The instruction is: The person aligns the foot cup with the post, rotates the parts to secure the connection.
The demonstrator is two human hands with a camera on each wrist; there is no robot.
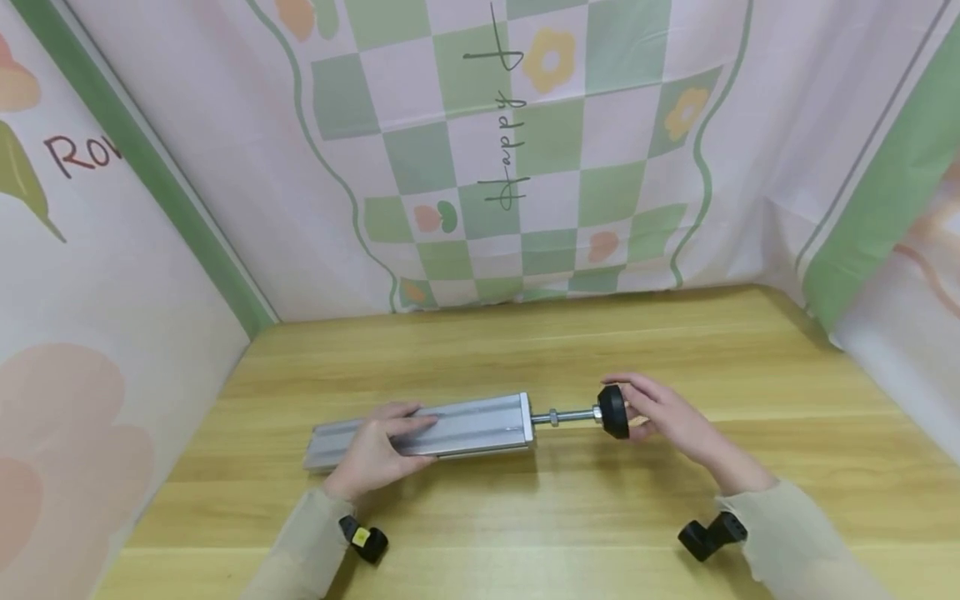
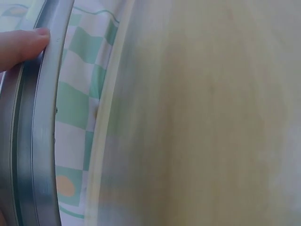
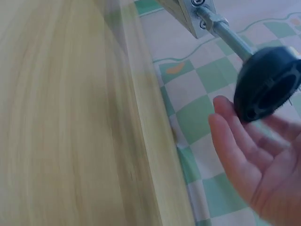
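Observation:
My left hand (image 1: pixel 380 450) grips a silver aluminium profile (image 1: pixel 472 423), thumb along the near side and fingers over the top. One finger (image 2: pixel 23 47) lies across the grooved face in the left wrist view. From the profile's end plate (image 1: pixel 527 419) a threaded rod (image 1: pixel 573 416) with a nut (image 1: pixel 553 417) sticks out to the right. It ends in a black round levelling foot (image 1: pixel 613 412). Around the foot's rim stands my right hand (image 1: pixel 671 417), its fingers loosely extended. The right wrist view shows its fingertips right at the edge of the foot's hollow underside.
Beneath is a wooden table (image 1: pixel 480 525). A checked curtain (image 1: pixel 480 158) hangs along its back edge, with printed cloth walls (image 1: pixel 90 417) at either side. Small black wrist cameras (image 1: pixel 712 535) are worn at both sleeves.

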